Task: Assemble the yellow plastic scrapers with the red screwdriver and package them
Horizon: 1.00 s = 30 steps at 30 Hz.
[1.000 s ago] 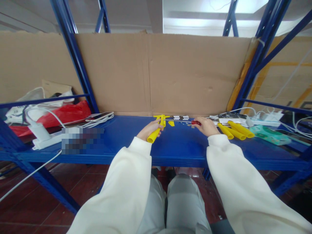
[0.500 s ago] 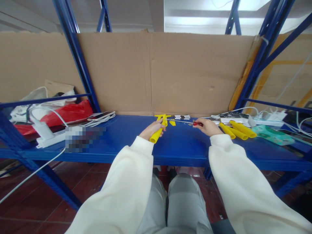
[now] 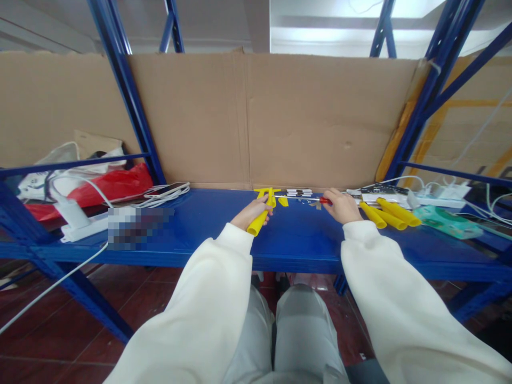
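left hand (image 3: 253,212) is gripping a yellow plastic handle (image 3: 257,223), right hand (image 3: 341,206) is grasping the red-handled screwdriver (image 3: 325,200) beside it, shaft pointing left

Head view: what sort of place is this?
Probably a workshop bench on metal racking: blue shelf, cardboard backing, and a red-handled screwdriver in the right hand.
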Each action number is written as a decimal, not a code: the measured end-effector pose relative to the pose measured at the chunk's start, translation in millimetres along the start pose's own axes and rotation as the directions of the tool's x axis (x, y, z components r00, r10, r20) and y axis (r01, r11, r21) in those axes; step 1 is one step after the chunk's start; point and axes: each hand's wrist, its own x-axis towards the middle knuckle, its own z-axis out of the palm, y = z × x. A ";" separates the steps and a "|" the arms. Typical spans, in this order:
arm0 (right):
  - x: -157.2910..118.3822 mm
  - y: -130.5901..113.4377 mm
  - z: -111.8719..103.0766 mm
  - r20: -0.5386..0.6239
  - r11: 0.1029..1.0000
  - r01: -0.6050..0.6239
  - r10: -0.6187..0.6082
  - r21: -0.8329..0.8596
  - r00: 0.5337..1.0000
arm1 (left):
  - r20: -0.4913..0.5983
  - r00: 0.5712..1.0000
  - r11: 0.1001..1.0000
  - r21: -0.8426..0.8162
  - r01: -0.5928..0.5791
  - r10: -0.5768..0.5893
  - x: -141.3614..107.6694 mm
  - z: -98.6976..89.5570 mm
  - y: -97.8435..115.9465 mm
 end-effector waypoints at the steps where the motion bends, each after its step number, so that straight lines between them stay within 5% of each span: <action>1: 0.0 -1.0 -0.2 -0.005 1.000 -0.001 0.001 -0.010 1.000 | 0.001 1.000 1.000 -0.002 0.000 0.000 -0.2 0.1 0.2; 10: 2.7 0.2 5.2 -0.025 0.998 -0.054 0.055 0.038 0.998 | -0.008 1.000 1.000 0.001 0.022 -0.022 -5.0 -1.6 3.5; 18: 4.7 -13.1 7.5 0.014 0.992 0.005 -0.007 0.128 1.000 | -0.042 0.999 0.996 0.086 0.021 -0.017 -17.5 -21.9 11.0; 30: 3.6 -10.9 5.2 0.098 0.984 0.021 -0.039 0.179 0.994 | -0.050 0.999 0.996 0.089 0.018 -0.014 -0.9 -20.5 11.1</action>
